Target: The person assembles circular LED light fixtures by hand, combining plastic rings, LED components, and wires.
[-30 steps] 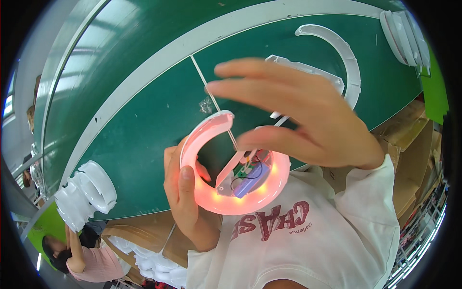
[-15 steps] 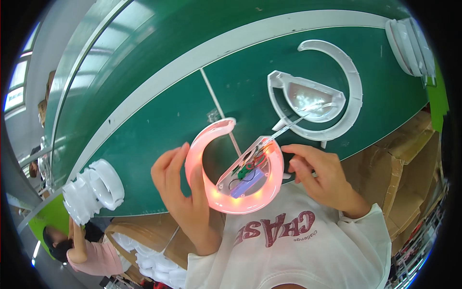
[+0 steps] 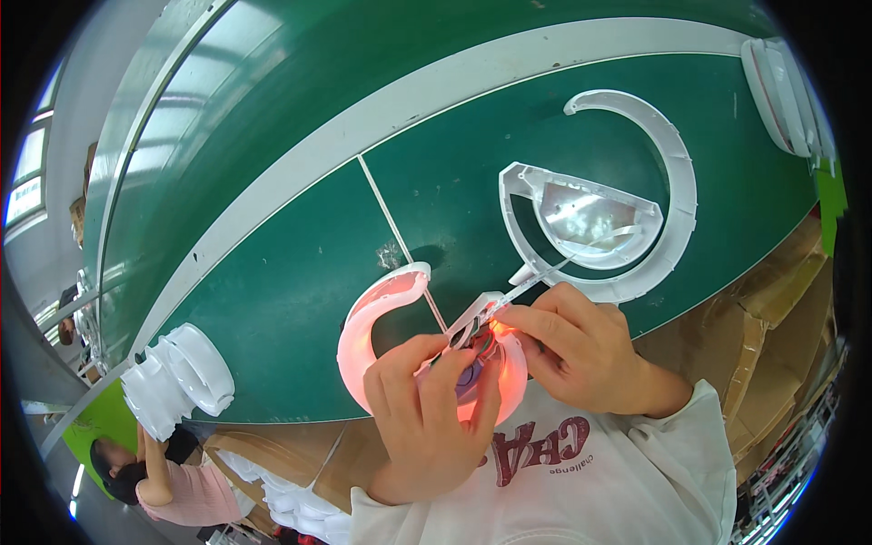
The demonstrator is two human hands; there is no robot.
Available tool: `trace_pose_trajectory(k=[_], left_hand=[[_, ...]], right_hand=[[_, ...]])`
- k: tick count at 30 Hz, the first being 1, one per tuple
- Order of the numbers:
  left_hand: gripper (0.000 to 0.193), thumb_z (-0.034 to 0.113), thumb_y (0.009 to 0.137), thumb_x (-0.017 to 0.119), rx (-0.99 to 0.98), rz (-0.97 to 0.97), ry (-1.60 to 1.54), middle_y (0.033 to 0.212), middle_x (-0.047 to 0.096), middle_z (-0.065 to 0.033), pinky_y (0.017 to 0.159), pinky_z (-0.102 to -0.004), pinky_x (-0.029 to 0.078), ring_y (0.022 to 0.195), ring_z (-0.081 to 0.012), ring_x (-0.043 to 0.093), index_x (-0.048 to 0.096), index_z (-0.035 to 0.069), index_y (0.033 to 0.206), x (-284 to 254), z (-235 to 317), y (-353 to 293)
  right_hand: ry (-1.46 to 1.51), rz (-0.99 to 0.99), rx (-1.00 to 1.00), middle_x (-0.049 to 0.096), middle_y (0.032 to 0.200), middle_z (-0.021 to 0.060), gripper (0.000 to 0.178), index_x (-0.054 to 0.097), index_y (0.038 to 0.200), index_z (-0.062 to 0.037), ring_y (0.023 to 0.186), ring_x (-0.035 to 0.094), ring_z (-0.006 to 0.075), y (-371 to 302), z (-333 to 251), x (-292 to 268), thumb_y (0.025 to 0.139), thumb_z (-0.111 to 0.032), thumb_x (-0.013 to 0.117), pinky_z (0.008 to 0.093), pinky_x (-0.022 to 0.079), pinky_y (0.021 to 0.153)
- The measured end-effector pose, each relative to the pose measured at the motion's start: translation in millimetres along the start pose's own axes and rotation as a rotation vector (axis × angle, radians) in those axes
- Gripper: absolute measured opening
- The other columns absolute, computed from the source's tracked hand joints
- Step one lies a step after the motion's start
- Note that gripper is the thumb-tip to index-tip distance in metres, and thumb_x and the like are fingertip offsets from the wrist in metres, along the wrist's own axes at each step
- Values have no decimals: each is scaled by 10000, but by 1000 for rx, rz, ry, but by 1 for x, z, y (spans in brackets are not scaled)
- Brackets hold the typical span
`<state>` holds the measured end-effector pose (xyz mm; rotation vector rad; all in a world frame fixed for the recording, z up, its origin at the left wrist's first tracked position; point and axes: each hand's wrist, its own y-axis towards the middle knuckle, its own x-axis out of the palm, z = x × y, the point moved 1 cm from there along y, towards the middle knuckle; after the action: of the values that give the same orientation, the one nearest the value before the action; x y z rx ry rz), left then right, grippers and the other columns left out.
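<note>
A crescent-shaped white plastic lamp shell (image 3: 359, 336), glowing red-pink, lies in front of me at the table's near edge. Its straight-edged housing holds thin wires (image 3: 481, 343) and a purple battery-like block (image 3: 470, 374), partly covered by my fingers. My left hand (image 3: 427, 422) reaches over the housing, its fingers bent and closed around something I cannot make out among the wires. At the housing's upper right end, my right hand (image 3: 581, 350) pinches the wires beside a bright orange light. A pale flat ribbon cable (image 3: 536, 280) runs from there to a second, unlit white crescent shell (image 3: 677, 173).
The unlit shell holds a shiny half-round cover (image 3: 599, 222). Stacked white shells stand at the table's left end (image 3: 182, 372) and far right (image 3: 781, 100). Cardboard boxes (image 3: 708, 336) stand below the near edge. A person in pink (image 3: 195, 490) works at lower left.
Both hands have moved inward from the sides of the glowing shell onto its wiring, and their fingers have closed there. The view has shifted slightly.
</note>
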<state>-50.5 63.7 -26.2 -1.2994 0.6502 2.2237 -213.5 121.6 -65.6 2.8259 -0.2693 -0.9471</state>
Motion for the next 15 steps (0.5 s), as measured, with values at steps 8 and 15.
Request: trace_pose_trajectory(k=[8,15], left_hand=[[387,8,678,748,-231,-287,-179,984,547,-121,699,-382,467,871,-289,547,546,13,1008,-2,0,26],[353,-22,637,747,-241,-327,-24,905,559,-92,629,-381,459,789,-271,562,564,22,935,0,7,36]], right_hand=[[-93,11,-2,463,747,24,426,665,1122,-14,559,495,112,-1,-3,11,699,0,711,254,396,413],[-122,39,-37,431,733,17,397,673,1044,-15,543,459,115,2,1,14,649,-19,713,234,371,408]])
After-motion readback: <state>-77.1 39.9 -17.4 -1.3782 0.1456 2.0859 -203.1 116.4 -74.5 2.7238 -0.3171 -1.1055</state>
